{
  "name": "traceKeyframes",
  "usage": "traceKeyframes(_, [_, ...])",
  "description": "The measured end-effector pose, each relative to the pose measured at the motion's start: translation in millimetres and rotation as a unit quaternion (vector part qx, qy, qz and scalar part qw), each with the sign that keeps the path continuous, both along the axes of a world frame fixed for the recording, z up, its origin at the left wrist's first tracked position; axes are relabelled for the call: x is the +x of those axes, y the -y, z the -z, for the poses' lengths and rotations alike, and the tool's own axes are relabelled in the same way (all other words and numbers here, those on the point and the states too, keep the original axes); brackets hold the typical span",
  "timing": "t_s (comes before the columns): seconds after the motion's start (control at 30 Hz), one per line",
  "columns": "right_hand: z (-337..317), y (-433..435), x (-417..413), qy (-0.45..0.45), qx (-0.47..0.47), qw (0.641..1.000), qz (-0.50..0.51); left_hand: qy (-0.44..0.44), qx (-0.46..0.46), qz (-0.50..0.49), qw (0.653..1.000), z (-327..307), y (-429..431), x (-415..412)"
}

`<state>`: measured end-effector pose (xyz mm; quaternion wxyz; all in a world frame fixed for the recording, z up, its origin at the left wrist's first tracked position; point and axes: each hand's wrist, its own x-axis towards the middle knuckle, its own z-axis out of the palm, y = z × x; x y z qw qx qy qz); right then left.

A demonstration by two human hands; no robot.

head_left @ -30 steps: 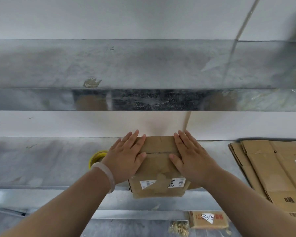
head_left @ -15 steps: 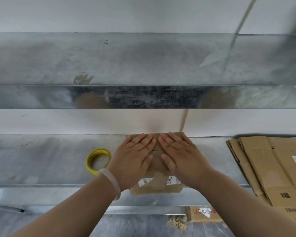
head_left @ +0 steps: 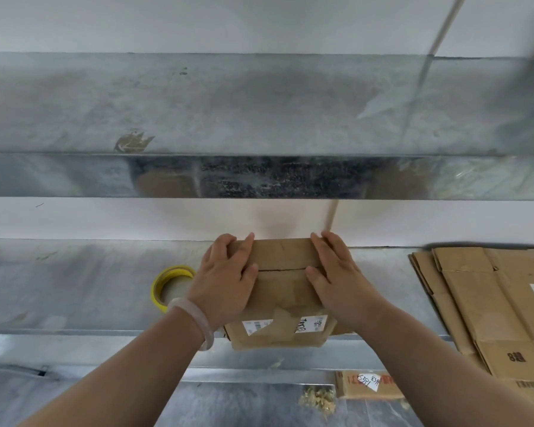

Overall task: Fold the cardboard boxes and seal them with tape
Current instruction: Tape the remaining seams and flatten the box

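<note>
A small brown cardboard box (head_left: 282,283) stands on the metal shelf (head_left: 74,288), its near end jutting over the front edge. The two top flaps are folded down and meet at a seam across the middle. White labels and old tape show on its near face. My left hand (head_left: 225,282) presses on the left part of the top, fingers draped over the far left edge. With straight fingers, my right hand (head_left: 339,282) lies flat on the right part. A yellow tape roll (head_left: 168,283) lies on the shelf just left of my left hand.
Several flattened cardboard boxes (head_left: 481,303) are stacked at the right of the shelf. An upper metal shelf (head_left: 259,177) overhangs at the back. Below the front edge lie a small labelled box (head_left: 367,385) and some shredded filler (head_left: 318,399).
Half a second ago both hands lay side by side over the middle of the box top. They have slid apart to its left and right sides, uncovering the flap seam.
</note>
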<state>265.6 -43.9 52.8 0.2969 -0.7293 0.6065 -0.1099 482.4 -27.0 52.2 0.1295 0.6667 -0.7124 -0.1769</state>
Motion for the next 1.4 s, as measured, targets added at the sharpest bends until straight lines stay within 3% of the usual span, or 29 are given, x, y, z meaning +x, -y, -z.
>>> traceKeyframes(0.1, [-2.6,-1.9,0.4,-0.067,-0.022,0.996,-0.058,0.055,0.005,0.03,0.998,-3.5,-2.3,0.5])
traceKeyframes(0.17, [-4.7,-3.9,3.4,-0.081,-0.032,0.995,-0.058,0.032,0.001,0.012,0.999,-1.9,-3.3,-1.0])
traceKeyframes(0.33, [-10.2,-1.0,15.2,0.008,-0.029,0.999,0.035,-0.085,-0.013,-0.087,0.992,-4.3,5.7,-10.1])
traceKeyframes(0.53, [-7.9,0.1,19.6,0.034,0.022,0.99,0.137,-0.093,0.016,-0.102,0.99,-2.9,8.2,-14.0])
traceKeyframes(0.67, [-2.9,2.9,16.3,0.102,0.03,0.98,0.17,-0.088,0.038,-0.093,0.991,-2.3,11.4,-13.3])
traceKeyframes(0.8, [-4.2,5.0,12.6,0.141,0.06,0.972,0.178,-0.166,0.025,-0.1,0.981,-1.3,9.2,-9.7])
traceKeyframes(0.9, [-7.6,3.6,4.7,0.201,0.105,0.96,0.162,-0.309,0.028,-0.151,0.939,0.7,5.4,-3.0])
traceKeyframes(0.97, [-6.6,0.9,-3.3,0.277,0.164,0.932,0.166,-0.456,0.069,-0.214,0.861,1.1,0.0,-0.9])
traceKeyframes(1.03, [-2.2,-3.6,-8.5,0.354,0.225,0.886,0.197,-0.524,0.105,-0.25,0.807,5.3,-6.0,-1.1])
traceKeyframes(1.1, [1.8,-7.0,-7.8,0.387,0.251,0.861,0.212,-0.502,0.139,-0.272,0.809,3.8,-9.8,1.9])
traceKeyframes(1.23, [-11.1,-20.3,-8.1,0.356,0.272,0.868,0.213,-0.517,0.183,-0.309,0.777,-8.4,-23.0,2.3])
traceKeyframes(1.3, [-15.9,-24.3,-11.3,0.369,0.282,0.852,0.24,-0.525,0.197,-0.281,0.779,-26.3,-36.7,-7.1])
traceKeyframes(1.4, [-24.0,-42.0,-21.7,0.422,0.248,0.841,0.231,-0.554,0.131,-0.258,0.781,-40.6,-58.8,-8.1])
